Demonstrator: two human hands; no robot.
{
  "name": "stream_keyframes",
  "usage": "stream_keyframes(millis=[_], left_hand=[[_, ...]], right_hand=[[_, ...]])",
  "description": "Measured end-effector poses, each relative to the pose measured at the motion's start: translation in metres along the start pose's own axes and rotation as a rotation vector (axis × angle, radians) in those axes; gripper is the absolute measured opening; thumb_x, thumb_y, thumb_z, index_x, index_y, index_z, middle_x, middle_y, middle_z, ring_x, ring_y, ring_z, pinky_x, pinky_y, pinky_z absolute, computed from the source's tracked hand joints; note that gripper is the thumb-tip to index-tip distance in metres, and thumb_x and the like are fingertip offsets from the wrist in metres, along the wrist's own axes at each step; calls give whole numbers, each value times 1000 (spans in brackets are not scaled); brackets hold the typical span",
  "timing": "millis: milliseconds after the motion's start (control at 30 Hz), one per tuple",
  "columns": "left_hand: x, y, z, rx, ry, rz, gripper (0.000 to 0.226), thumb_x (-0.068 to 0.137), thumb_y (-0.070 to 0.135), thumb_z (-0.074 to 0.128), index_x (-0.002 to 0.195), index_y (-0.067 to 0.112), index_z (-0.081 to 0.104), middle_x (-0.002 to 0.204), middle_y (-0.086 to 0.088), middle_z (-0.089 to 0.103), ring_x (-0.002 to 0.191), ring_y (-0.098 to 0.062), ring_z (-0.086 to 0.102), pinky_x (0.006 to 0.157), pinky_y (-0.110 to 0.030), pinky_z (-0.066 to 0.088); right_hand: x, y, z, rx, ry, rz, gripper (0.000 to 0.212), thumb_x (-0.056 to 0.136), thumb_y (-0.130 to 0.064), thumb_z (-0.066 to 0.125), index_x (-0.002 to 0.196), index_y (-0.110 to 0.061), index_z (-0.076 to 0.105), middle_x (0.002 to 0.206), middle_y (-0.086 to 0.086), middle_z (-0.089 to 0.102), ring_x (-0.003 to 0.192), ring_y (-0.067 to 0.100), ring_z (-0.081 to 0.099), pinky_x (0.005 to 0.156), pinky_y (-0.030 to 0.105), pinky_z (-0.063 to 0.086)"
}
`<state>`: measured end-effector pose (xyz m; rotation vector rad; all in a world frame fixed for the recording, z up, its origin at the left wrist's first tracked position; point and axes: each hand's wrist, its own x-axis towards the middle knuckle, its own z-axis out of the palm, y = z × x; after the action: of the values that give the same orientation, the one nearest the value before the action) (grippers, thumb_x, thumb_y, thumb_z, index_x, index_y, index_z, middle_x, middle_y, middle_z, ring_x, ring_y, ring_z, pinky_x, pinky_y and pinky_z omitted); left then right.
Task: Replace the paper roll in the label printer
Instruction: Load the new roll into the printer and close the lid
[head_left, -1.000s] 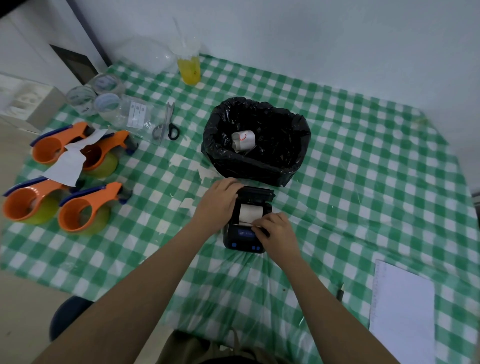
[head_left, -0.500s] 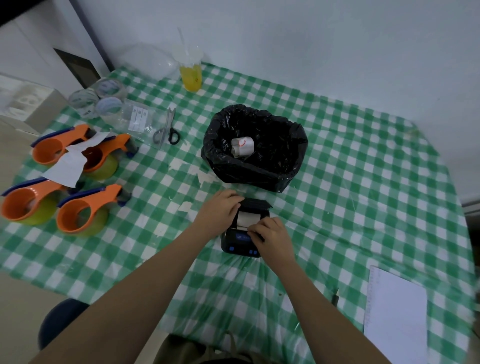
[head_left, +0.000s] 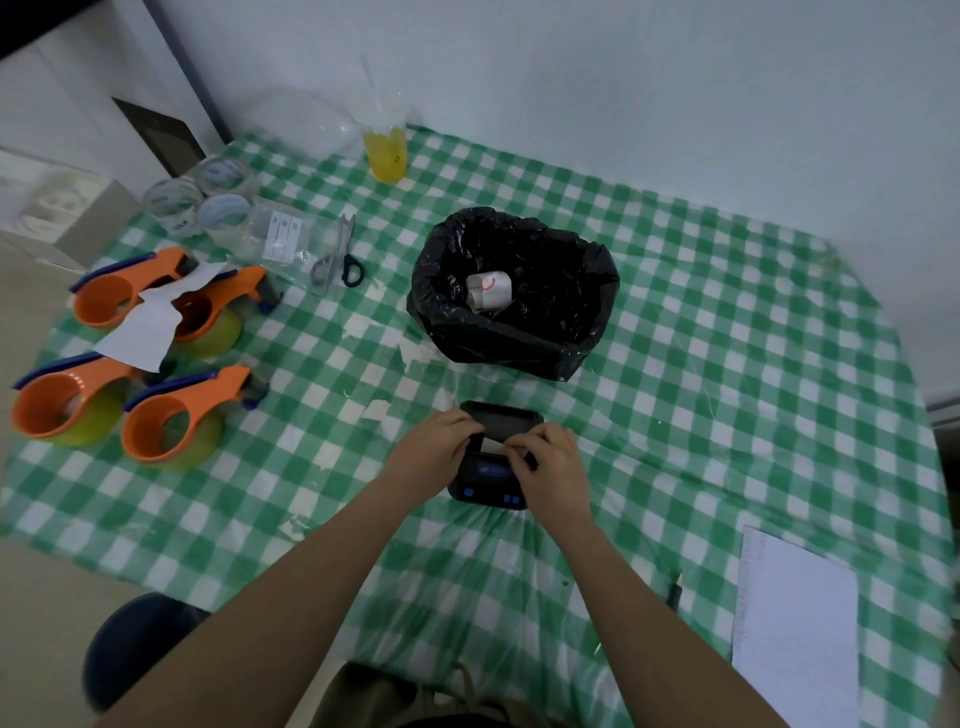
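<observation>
The label printer (head_left: 491, 470) sits on the green-checked tablecloth (head_left: 727, 364) just below the middle of the frame, its black lid tipped open toward the top. Both hands are on it. The left hand (head_left: 434, 447) cups the printer's left side with fingers curled over the edge of the open bay. The right hand (head_left: 550, 465) lies over the right side, its fingertips (head_left: 511, 441) pinching the loose white end of the paper roll (head_left: 492, 446), which sits inside the bay and shows only as a pale strip between the two hands. Blue buttons show on the printer's near face.

Right above it, close by, stands a bin lined with a black bag (head_left: 514, 296); a white roll with a red mark (head_left: 488, 291) lies inside. At the left of the frame are four orange tape dispensers (head_left: 176, 415) with a scrap of white paper (head_left: 143, 338) across two of them. Scissors (head_left: 337, 257) lie in the upper left, a yellow drink (head_left: 385, 153) at the top edge, and a white sheet (head_left: 795, 639) in the lower right.
</observation>
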<state>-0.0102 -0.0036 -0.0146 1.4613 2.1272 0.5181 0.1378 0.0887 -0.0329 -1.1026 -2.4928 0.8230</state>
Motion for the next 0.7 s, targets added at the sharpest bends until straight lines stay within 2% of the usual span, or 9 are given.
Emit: stream_keyframes(millis=[100, 167, 267, 367, 533, 600, 700], left_hand=[[2, 1, -1, 20, -19, -5, 33, 91, 4, 42, 120, 7, 57, 120, -12, 59, 109, -29, 55, 90, -38, 46], [3, 3, -1, 27, -23, -10, 33, 91, 4, 41, 119, 8, 58, 120, -12, 59, 109, -29, 54, 90, -37, 45], [6, 4, -1, 2, -9, -40, 29, 90, 7, 44, 114, 10, 60, 118, -11, 59, 108, -28, 54, 87, -37, 45], [12, 5, -3, 1, 14, -71, 21, 90, 12, 50, 107, 12, 62, 111, -9, 61, 103, -26, 56, 79, -33, 43], [25, 12, -8, -23, 3, -176, 14, 85, 20, 60, 95, 11, 65, 100, -8, 63, 93, -25, 59, 71, -29, 39], [32, 12, -11, -82, -25, -242, 16, 80, 18, 66, 92, 10, 61, 101, -10, 61, 93, -27, 58, 73, -31, 40], [40, 12, -15, -133, -63, -334, 32, 72, 17, 74, 86, 12, 46, 100, -12, 55, 91, -30, 54, 74, -36, 41]], right_hand=[[5, -3, -3, 87, -50, 72, 14, 85, -17, 65, 95, -10, 72, 89, 6, 60, 84, 14, 46, 75, 23, 37], [8, -1, -9, 210, -56, 206, 15, 88, -18, 61, 99, -12, 70, 91, 3, 60, 83, 13, 50, 75, 22, 39], [10, 8, -21, 293, -7, 435, 13, 88, -22, 61, 97, -14, 66, 83, 0, 59, 71, 13, 53, 64, 25, 41], [18, 14, -25, 315, -116, 565, 20, 82, -30, 69, 88, -13, 60, 69, -3, 52, 60, 8, 48, 52, 23, 35], [40, 11, -30, 237, -307, 579, 31, 77, -26, 75, 62, -15, 50, 61, -3, 50, 60, 15, 49, 51, 24, 36], [51, 9, -35, 131, -405, 562, 34, 76, -24, 75, 58, -15, 47, 60, 0, 50, 58, 15, 48, 50, 26, 36], [68, 3, -36, -82, -539, 517, 36, 76, -27, 74, 61, -10, 45, 60, 2, 46, 59, 19, 48, 53, 28, 36]])
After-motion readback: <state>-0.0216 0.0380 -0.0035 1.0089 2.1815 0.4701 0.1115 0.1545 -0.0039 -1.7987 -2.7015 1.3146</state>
